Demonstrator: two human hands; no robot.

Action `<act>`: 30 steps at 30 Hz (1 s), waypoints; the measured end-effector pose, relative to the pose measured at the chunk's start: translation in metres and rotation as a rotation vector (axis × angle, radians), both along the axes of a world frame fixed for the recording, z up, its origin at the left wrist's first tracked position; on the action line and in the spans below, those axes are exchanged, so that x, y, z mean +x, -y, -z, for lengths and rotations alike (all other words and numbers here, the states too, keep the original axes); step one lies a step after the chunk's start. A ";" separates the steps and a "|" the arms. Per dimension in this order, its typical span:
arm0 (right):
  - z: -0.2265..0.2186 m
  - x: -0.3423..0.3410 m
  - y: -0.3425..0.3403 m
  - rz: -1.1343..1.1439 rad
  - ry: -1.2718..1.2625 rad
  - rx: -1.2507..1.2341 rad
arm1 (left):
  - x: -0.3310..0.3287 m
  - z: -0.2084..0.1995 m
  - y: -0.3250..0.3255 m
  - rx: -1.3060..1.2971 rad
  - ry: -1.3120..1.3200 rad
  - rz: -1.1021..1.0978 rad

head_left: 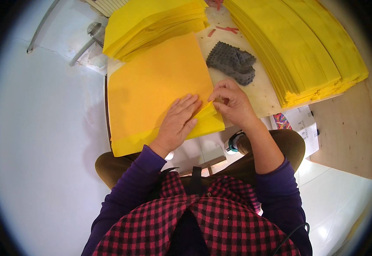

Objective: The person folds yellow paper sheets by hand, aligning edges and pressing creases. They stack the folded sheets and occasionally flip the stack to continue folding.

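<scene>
Pressing the left hand (178, 121) with fingers extended on an orange-yellow sheet (151, 81) atop yellow sheets (134, 148) on the counter (261, 97), pinching a raised near-right corner between thumb and fingers of the right hand (235, 104), near a grey cloth (230, 59).

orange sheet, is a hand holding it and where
The right hand pinches what looks like the orange top sheet by its near right corner; the left hand lies flat, gripping nothing.
</scene>
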State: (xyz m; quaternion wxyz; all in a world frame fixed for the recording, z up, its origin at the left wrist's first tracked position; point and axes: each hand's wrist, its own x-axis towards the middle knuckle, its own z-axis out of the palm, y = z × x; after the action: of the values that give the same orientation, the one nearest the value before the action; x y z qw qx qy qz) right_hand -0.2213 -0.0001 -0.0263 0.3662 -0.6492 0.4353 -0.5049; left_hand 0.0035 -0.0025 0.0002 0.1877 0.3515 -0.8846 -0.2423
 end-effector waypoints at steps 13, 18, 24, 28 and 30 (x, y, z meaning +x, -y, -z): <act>-0.017 -0.007 -0.002 0.027 -0.003 0.105 | 0.000 0.002 0.001 0.010 -0.059 -0.004; -0.026 -0.030 -0.007 -0.233 -0.151 0.189 | 0.001 0.004 0.001 0.016 -0.083 -0.006; -0.017 -0.025 -0.009 -0.333 -0.184 0.270 | 0.001 0.003 0.001 0.015 -0.088 -0.012; -0.014 -0.024 -0.008 -0.320 -0.165 0.256 | 0.001 0.003 0.002 0.024 -0.100 -0.010; -0.014 -0.023 -0.007 -0.305 -0.174 0.224 | 0.002 0.004 0.002 0.026 -0.101 -0.007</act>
State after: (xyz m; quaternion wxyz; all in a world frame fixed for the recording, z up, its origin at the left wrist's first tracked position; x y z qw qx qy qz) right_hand -0.2447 0.0071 -0.0120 0.4693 -0.7042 0.4152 -0.3339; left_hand 0.0052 -0.0046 -0.0038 0.2285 0.3442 -0.8695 -0.2708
